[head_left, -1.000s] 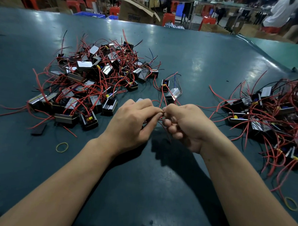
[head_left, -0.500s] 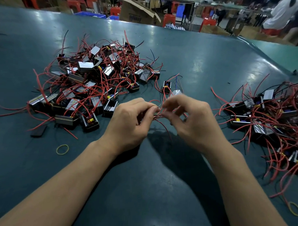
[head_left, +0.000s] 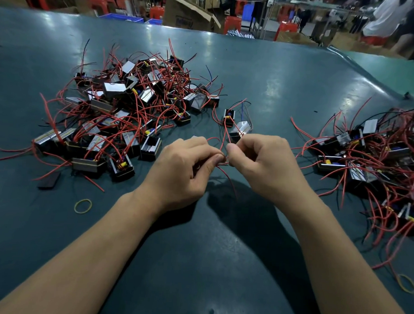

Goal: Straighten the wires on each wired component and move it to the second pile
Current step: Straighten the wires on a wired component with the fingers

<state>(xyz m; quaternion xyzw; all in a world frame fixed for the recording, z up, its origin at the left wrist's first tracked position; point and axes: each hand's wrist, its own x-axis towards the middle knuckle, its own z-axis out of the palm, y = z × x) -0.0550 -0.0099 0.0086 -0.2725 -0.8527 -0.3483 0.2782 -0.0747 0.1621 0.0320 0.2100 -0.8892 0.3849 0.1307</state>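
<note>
1. Wired components lie in two heaps on the dark green table (head_left: 274,88): a large left pile (head_left: 123,114) of perhaps two to three dozen black-and-silver blocks tangled in red leads, too knotted to count surely, and a smaller right pile (head_left: 375,160) at the table's right edge.
2. Two loose components sit between the piles, just beyond the hands: a small black one (head_left: 229,115) and a silver-topped one (head_left: 240,132), touching or nearly so.
3. Left hand (head_left: 184,170) is curled, thumb and forefinger pinching a red wire (head_left: 225,143) at the meeting point of both hands.
4. Right hand (head_left: 264,166) is likewise curled, its thumb and forefinger pinching the same wire cluster right beside the left fingertips; the remaining fingers are folded under.
5. From the pinch, red leads rise toward the silver-topped component, and one strand (head_left: 229,181) trails down toward the viewer over the table.
6. Whether a component body sits under the left hand cannot be told; the knuckles cover that spot.
7. Two yellow rubber bands lie flat on the table: one (head_left: 83,206) near the left forearm, another (head_left: 407,283) at the lower right edge.
8. A flat dark piece (head_left: 49,180) lies apart at the left pile's near edge.
9. Beyond the table stand a cardboard box (head_left: 187,13) and red stools (head_left: 231,23), blurred.
</note>
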